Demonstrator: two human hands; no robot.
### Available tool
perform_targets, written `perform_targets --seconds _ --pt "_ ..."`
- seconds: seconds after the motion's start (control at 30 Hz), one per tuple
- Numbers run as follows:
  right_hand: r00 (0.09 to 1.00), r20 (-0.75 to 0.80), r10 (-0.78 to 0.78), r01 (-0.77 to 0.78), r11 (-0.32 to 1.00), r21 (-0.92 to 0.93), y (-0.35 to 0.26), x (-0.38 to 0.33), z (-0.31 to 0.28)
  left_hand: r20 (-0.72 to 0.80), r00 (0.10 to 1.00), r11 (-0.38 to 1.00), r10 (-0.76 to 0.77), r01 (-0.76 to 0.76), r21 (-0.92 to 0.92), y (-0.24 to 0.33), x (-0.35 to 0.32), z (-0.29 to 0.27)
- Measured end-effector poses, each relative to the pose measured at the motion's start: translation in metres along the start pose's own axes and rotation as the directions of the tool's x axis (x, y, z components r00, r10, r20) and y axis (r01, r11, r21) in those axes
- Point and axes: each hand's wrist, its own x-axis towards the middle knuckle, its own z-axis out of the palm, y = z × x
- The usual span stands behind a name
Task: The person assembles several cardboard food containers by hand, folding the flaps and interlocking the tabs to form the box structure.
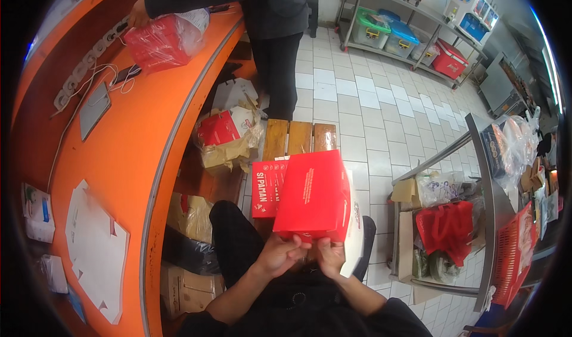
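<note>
A red cardboard food box, folded into shape, is held in front of me above my lap. My left hand is closed on its near lower edge, thumb and fingers pinching the card. Close beside it, my right hand grips the same near edge further right; some of its fingers are hidden under the box. Beyond the box, several flat red cartons lie on a slatted wooden bench. A white carton sheet shows along the box's right side, partly covered by it.
On my left runs an orange counter with white carton sheets, a tablet and cables. A co-worker stands there, hand near a red plastic-wrapped package. At right, a metal table holds a red basket; a red bag sits below.
</note>
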Motion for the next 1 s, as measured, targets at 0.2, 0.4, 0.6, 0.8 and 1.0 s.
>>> perform_targets --seconds 0.2,0.4,0.6,0.8,1.0 --pt "0.998 0.058 -0.012 0.032 0.93 -0.366 -0.059 0.0 -0.031 0.609 0.787 -0.449 0.096 -0.512 0.733 0.004 0.006 0.016" --pt "0.916 0.25 -0.314 0.4 0.763 -0.507 -0.086 0.013 -0.068 0.603 0.789 -0.194 0.12 -0.577 0.794 0.03 0.004 0.048" --pt "0.918 0.034 -0.395 0.381 0.855 -0.353 -0.038 0.023 -0.099 0.382 0.924 0.537 0.008 -0.326 0.778 0.057 0.038 0.038" --pt "0.923 -0.336 -0.187 0.149 0.98 -0.135 0.035 0.037 -0.098 0.382 0.898 -0.106 0.218 -0.367 0.924 0.02 0.11 -0.017" --pt "0.988 -0.15 0.035 -0.068 0.973 -0.221 0.174 0.07 -0.111 0.261 0.946 -0.734 0.191 -0.038 0.678 -0.023 0.14 -0.072"
